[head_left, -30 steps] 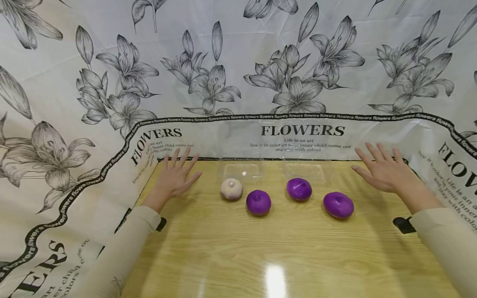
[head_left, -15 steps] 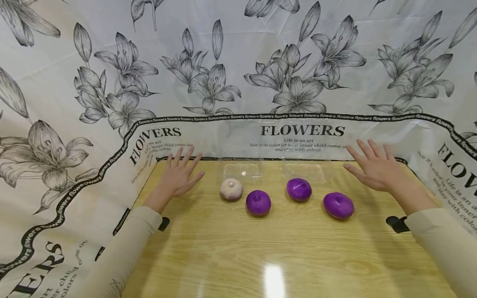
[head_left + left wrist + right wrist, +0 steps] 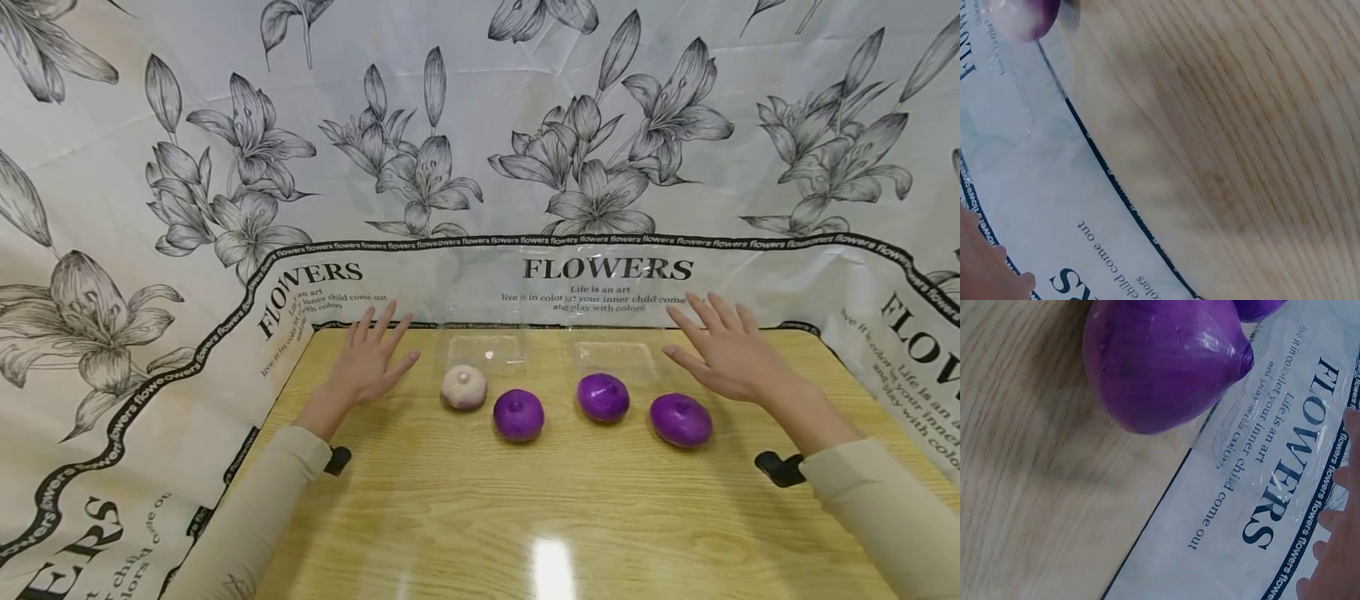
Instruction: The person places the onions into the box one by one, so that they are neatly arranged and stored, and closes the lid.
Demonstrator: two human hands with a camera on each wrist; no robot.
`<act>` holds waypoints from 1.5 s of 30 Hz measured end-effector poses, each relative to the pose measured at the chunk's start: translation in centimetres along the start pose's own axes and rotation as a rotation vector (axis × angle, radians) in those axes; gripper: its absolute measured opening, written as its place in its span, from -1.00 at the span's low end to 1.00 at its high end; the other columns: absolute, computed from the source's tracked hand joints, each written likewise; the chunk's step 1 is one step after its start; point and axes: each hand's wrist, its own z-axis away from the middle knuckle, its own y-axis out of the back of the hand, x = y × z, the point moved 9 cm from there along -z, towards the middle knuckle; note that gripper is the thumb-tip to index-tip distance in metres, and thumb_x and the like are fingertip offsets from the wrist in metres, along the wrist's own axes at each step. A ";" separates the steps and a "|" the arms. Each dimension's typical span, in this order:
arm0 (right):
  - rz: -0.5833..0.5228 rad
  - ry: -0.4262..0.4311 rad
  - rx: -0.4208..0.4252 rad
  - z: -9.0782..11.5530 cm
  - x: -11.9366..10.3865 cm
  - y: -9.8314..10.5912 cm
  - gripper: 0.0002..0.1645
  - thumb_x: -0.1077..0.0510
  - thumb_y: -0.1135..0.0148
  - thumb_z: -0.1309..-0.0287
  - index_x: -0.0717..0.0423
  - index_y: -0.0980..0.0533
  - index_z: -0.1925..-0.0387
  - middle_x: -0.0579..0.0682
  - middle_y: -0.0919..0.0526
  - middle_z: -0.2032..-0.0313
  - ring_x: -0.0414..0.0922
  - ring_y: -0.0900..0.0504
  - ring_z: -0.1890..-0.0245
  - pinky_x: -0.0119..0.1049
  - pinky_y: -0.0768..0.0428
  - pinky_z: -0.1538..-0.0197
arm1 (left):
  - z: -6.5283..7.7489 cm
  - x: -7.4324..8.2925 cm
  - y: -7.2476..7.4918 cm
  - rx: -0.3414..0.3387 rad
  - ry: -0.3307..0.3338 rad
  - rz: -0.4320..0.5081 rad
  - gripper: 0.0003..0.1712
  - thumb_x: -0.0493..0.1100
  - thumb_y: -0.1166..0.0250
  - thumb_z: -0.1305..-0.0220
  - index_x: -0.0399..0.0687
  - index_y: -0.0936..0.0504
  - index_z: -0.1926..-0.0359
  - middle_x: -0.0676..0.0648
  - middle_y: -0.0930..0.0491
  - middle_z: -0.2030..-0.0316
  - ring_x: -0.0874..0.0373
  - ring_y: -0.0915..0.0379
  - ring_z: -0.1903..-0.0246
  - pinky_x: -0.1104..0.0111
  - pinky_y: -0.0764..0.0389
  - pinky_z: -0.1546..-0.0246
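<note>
My left hand (image 3: pixel 365 362) is held over the left side of the table, fingers spread and straight, holding nothing. Nearest to it is a whitish bulb with a purple tinge, like a garlic head (image 3: pixel 463 388). My right hand (image 3: pixel 727 354), also spread and holding nothing, hovers behind and right of the rightmost purple onion (image 3: pixel 681 420). Two more purple onions lie between, one at the middle (image 3: pixel 519 415) and one further back (image 3: pixel 603 397). In the right wrist view an onion (image 3: pixel 1160 362) looms close, with fingers (image 3: pixel 1338 531) at the edge.
Two clear plastic boxes, left (image 3: pixel 482 350) and right (image 3: pixel 615 357), stand behind the bulbs with their lids raised against the cloth. A white flower-printed cloth (image 3: pixel 465 208) walls the wooden table (image 3: pixel 465 508) at the back and sides.
My right hand has moved left, closer to the rightmost onion. My left hand has drifted slightly right. The bulbs and boxes keep their places; the head view has shifted a little.
</note>
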 end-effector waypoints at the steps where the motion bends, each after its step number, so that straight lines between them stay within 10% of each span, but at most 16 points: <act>1: -0.005 0.007 0.002 0.0 -0.3 0.0 -0.12 -0.26 0.09 -0.55 0.17 -0.02 -0.61 0.39 0.14 -0.57 0.40 0.28 -0.55 0.44 0.44 -0.53 | 0.0 0.1 -0.1 0.004 0.001 0.011 -0.18 0.34 0.17 -0.57 0.16 0.09 -0.66 -0.05 0.41 -0.64 -0.24 0.53 -0.58 -0.22 0.35 -0.59; 31: -0.142 0.186 0.080 -1.3 -9.9 -1.2 -0.13 -0.15 -0.12 -0.48 0.16 -0.10 -0.58 0.33 0.00 -0.56 0.39 0.09 -0.54 0.38 0.09 -0.58 | -0.3 1.8 -1.1 0.097 0.022 0.550 -0.07 0.14 -0.17 -0.51 -0.02 0.10 -0.65 -0.24 0.25 -0.62 -0.32 0.22 -0.55 -0.35 -0.08 -0.49; 45: -0.244 0.253 0.086 -2.3 -14.4 -2.0 -0.09 -0.09 -0.26 -0.39 0.26 -0.14 -0.55 0.31 -0.05 -0.55 0.35 0.00 -0.53 0.40 -0.12 -0.52 | -0.9 2.0 -2.6 0.093 0.114 0.831 -0.02 -0.04 -0.28 -0.48 -0.24 0.12 -0.62 -0.38 0.09 -0.56 -0.42 -0.21 -0.38 -0.11 -0.53 -0.34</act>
